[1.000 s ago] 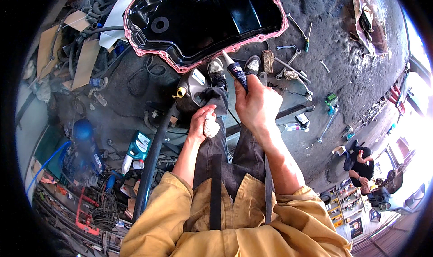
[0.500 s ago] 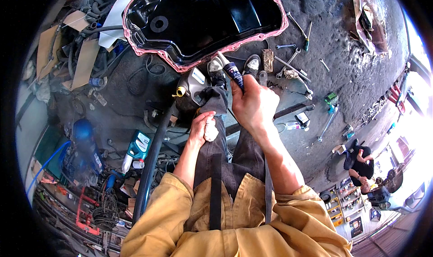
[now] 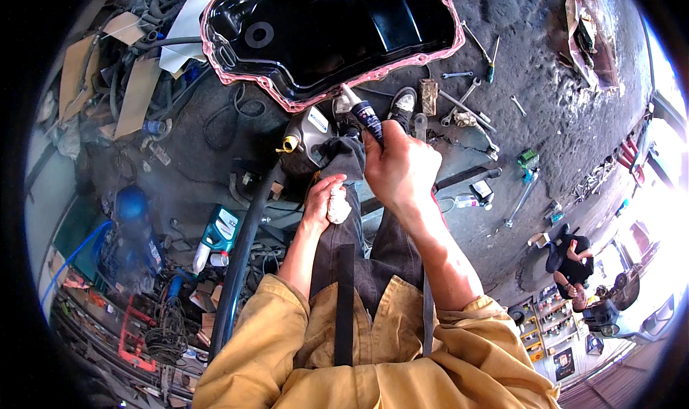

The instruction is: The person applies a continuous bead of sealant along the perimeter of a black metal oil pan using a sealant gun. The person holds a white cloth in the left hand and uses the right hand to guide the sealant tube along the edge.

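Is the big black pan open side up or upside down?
Open side up: looking down, we see inside the black pan, past its pink rim.

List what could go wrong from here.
1. The right hand holds the tube with its nozzle very near the pink-coated rim of the black pan; a slip might smear the coating.
2. The jug by the left shoe might get kicked over.
3. Loose wrenches beyond the right shoe could be a trip hazard.

dark rough floor [image 3: 545, 129], shelves [image 3: 539, 317] lower right, bright glare [image 3: 671, 186] far right
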### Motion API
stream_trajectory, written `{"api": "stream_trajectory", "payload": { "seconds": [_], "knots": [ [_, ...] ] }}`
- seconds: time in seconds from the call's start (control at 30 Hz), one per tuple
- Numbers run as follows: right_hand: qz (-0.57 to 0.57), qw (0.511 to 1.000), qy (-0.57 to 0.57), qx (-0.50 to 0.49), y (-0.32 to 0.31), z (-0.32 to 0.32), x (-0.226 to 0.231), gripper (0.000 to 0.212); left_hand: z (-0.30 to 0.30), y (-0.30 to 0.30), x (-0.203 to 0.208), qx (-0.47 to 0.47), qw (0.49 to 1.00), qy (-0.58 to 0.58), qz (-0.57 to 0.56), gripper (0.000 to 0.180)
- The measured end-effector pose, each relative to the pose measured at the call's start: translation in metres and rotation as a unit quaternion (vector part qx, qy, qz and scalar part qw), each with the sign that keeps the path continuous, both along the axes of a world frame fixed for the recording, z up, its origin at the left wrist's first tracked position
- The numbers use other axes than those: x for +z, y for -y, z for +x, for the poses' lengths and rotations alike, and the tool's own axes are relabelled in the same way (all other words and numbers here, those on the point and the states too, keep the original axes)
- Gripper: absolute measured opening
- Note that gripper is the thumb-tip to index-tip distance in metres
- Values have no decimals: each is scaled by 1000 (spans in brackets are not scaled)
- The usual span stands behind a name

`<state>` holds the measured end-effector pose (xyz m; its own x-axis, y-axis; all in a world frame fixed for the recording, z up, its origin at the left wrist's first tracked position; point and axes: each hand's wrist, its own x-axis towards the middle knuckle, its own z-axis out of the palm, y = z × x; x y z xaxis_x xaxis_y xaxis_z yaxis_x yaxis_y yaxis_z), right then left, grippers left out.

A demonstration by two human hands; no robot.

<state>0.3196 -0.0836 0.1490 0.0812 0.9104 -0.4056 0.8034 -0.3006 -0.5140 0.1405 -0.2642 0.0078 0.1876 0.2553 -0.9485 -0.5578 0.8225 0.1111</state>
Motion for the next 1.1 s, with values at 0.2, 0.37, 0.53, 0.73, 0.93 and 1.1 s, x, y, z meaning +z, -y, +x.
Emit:
{"api": "stream_trajectory", "payload": {
  "seconds": [0.2,0.37,0.53,0.73,0.93,1.1],
  "knots": [
    [-5,999,41,1,-5,9,2,31,2,-9,10,-21,1000,-14,0,29],
    [-8,999,48,-8,-8,15,3,31,-2,-6,9,-19,1000,15,8,26],
    [-16,998,53,7,-13,18,5,26,-4,-3,6,-30,999,17,17,28],
    [-17,999,38,18,-14,10,6,29,1,-5,8,-14,1000,-4,-6,30],
    [-25,999,42,19,-17,9,10,30,0,-7,10,-11,1000,8,7,31],
    [-34,997,66,34,-22,17,14,25,-2,-3,8,-21,1000,6,3,29]
  ]
}}
